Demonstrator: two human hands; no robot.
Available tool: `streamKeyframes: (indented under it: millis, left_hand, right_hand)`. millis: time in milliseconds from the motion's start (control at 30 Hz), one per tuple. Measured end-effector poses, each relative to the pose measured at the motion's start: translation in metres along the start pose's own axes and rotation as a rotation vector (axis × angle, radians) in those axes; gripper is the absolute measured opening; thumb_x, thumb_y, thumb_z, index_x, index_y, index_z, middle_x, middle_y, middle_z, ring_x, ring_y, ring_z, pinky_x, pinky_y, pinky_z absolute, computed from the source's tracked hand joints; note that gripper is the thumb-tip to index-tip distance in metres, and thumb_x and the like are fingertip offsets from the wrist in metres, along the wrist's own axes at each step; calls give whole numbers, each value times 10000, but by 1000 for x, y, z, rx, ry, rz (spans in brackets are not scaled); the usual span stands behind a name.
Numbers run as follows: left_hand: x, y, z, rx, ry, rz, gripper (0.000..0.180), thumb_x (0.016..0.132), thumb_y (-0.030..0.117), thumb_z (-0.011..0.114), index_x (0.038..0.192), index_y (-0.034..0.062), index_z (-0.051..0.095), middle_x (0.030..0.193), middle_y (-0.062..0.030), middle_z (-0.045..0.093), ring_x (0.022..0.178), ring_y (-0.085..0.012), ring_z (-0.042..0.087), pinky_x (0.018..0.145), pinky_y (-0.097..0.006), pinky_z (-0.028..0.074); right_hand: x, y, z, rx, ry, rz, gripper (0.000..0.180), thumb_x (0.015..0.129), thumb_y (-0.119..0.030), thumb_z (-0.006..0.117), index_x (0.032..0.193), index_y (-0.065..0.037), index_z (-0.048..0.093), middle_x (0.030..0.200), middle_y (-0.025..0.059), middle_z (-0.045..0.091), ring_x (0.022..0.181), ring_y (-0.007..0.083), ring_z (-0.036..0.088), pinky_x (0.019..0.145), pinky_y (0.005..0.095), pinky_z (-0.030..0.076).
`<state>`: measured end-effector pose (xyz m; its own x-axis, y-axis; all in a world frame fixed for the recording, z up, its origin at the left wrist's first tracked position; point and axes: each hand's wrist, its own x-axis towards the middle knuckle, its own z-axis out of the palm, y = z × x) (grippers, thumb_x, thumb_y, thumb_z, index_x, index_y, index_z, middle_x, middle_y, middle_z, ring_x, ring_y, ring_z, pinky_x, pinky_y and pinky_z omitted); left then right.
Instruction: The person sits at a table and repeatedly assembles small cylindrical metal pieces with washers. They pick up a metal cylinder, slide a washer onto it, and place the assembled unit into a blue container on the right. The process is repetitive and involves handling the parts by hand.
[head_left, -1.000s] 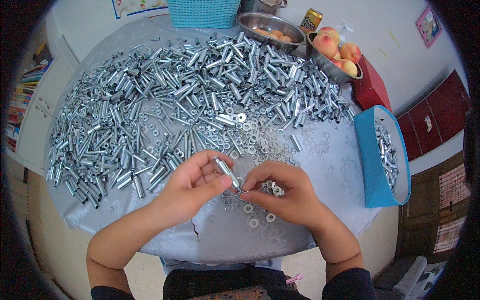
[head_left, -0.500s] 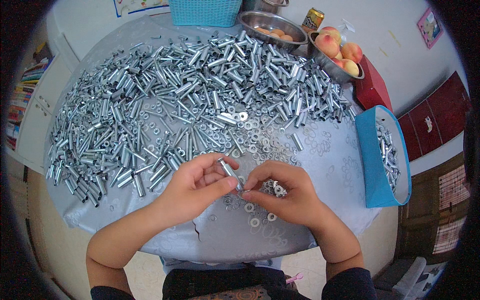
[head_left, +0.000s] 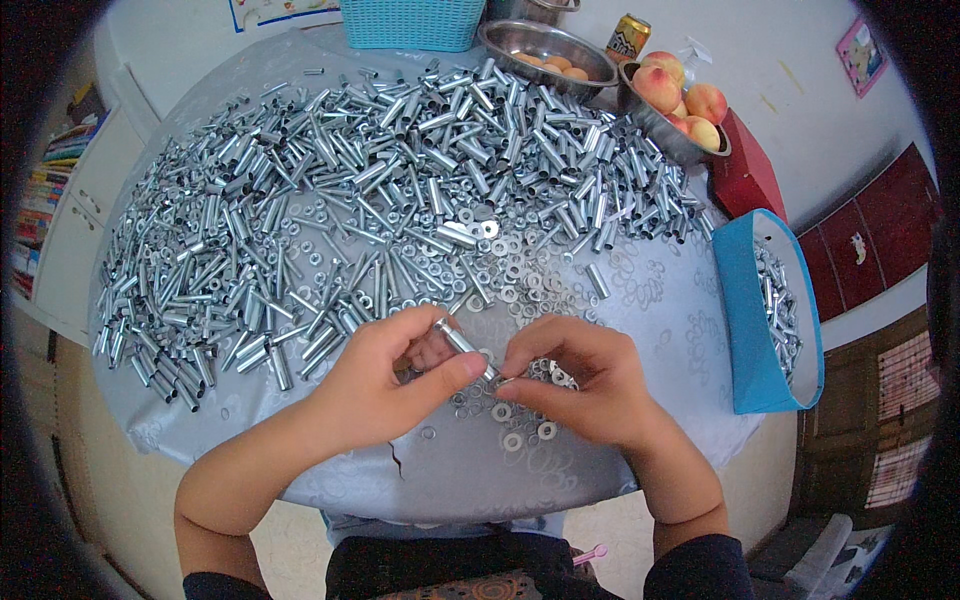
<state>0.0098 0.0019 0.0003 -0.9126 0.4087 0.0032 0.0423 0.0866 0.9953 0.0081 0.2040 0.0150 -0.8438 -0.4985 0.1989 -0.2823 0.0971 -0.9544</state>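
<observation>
My left hand (head_left: 385,385) is closed round a shiny sleeve anchor bolt (head_left: 456,337), which slants down toward the right between thumb and fingers. At the bolt's lower end my right hand (head_left: 590,385) pinches a small washer (head_left: 503,380), held at or just by the tip; whether it is on the bolt I cannot tell. Loose flat washers (head_left: 514,441) lie below and behind the right hand. Beyond both hands spreads a broad heap of metal sleeves (head_left: 440,190), with bolts and nuts mixed in.
A blue fabric bin (head_left: 745,330) holding assembled metal pieces stands at the table's right edge. Along the back are a turquoise basket (head_left: 410,25), a steel bowl of eggs (head_left: 500,42), a drink can (head_left: 628,38), a bowl of peaches (head_left: 690,152) and a red box (head_left: 745,165).
The right hand has shifted slightly right, and its fingers at the bolt's lower end have opened a little wider. The left hand keeps its hold on the bolt, almost unmoved.
</observation>
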Motion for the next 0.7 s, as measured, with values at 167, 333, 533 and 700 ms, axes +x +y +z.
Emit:
streamKeyframes:
  millis: [167,333,533,700]
  left_hand:
    - [-3,8,0,-39,-23,-59,169,820,163,602,795,8,539,559,52,467,512,2,411,453,-177,313]
    - [-3,1,-3,-26,-104,-128,206,846,200,567,789,3,555,556,34,489,496,-8,414,445,-186,315]
    - [-3,4,-1,-63,-196,-156,242,875,233,514,779,14,552,558,15,491,491,-37,436,451,-198,348]
    - [-4,5,-4,-143,-212,-106,250,889,219,485,774,5,540,595,-6,496,529,-58,455,482,-200,364]
  right_hand:
    - [-1,-6,-2,231,10,40,165,725,21,655,868,7,573,871,63,582,824,124,555,731,252,455]
    - [0,-8,-8,359,34,92,181,715,44,655,871,3,574,862,58,583,802,118,564,722,252,459]
    - [0,-12,-15,410,-3,251,167,709,11,675,849,-5,585,828,46,597,771,104,569,694,224,450]
    - [4,-16,-19,435,-51,408,163,654,22,693,771,-2,583,789,73,592,723,126,569,647,229,452]
